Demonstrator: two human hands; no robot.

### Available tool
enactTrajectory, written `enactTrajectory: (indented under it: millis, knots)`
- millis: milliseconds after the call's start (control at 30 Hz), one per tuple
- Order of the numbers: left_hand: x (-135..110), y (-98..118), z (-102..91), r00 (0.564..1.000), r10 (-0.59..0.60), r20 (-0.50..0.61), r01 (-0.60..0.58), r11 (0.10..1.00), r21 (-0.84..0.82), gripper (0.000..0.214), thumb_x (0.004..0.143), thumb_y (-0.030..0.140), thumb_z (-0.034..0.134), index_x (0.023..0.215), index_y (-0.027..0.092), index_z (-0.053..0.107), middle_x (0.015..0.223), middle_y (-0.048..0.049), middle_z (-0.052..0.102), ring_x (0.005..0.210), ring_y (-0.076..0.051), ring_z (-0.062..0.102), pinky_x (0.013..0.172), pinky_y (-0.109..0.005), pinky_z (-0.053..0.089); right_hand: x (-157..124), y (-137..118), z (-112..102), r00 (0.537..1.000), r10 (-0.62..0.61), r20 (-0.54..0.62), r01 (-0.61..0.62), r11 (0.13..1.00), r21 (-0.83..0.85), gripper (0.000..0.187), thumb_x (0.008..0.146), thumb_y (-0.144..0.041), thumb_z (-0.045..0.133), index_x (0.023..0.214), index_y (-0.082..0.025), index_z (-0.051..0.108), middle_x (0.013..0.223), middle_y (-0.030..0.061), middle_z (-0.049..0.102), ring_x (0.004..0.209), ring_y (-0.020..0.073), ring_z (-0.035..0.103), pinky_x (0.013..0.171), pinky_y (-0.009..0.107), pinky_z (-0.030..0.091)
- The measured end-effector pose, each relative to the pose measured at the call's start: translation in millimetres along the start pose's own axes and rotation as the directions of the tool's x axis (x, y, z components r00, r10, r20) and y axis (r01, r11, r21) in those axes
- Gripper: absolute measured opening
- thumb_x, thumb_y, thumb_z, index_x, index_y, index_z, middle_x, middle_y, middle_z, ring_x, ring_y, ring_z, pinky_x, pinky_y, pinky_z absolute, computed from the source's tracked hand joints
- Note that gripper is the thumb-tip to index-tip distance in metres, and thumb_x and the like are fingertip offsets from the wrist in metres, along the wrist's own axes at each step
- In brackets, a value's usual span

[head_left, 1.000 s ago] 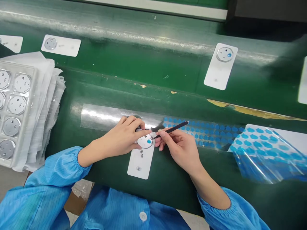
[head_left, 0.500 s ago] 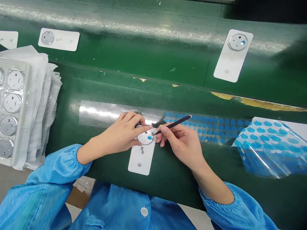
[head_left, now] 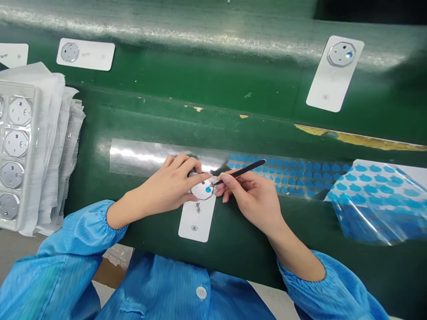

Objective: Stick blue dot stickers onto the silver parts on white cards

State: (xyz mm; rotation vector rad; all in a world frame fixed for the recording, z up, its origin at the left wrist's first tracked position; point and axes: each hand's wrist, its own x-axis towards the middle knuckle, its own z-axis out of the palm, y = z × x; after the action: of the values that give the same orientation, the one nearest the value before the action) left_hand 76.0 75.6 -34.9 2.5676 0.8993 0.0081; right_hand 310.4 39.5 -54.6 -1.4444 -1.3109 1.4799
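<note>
Tweezers (head_left: 242, 171) sit pinched in the right grip (head_left: 253, 200), their tip on the blue dot (head_left: 208, 189) just left of it. The left grip (head_left: 173, 189) pinches the metal disc (head_left: 201, 191) under its fingertips.

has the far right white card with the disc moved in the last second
Yes. The white card slid right: its lower edge now sits past the left end of the yellow worn streak.
</note>
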Motion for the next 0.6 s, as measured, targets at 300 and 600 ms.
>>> enactTrajectory:
  millis: [300, 600]
  knots:
    - [-3, 27, 1.5, 0.985, -0.173, 0.001, 0.173, 0.984, 0.047, 0.066, 0.087, 0.031, 0.078, 0.140, 0.009, 0.046, 0.128, -0.0179, 0.053, 0.117, -0.033, 0.048, 0.092, -0.046, 0.049, -3, -2, -1, 0.807, -0.584, 0.088, 0.577, 0.747, -0.331, 0.006, 0.099, -0.015, 0.065, 0.101, -0.018, 0.070, 0.086, 0.0047, 0.074, 0.065, 0.0151, 0.068, 0.055, 0.026, 0.055]
    - [0, 14, -7.9, 0.973, -0.232, -0.012, 0.117, 0.536, -0.836, 0.047, 0.085, 0.027, 0.081, 0.118, 0.023, 0.047, 0.111, -0.0028, 0.061, 0.087, -0.013, 0.063, 0.064, -0.022, 0.048, -17, -16, 1, 0.960, -0.278, -0.038, 0.272, 0.955, -0.119, 0.021, 0.107, -0.036, 0.050, 0.114, -0.025, 0.067, 0.104, 0.0082, 0.066, 0.089, 0.0233, 0.064, 0.070, 0.035, 0.053]
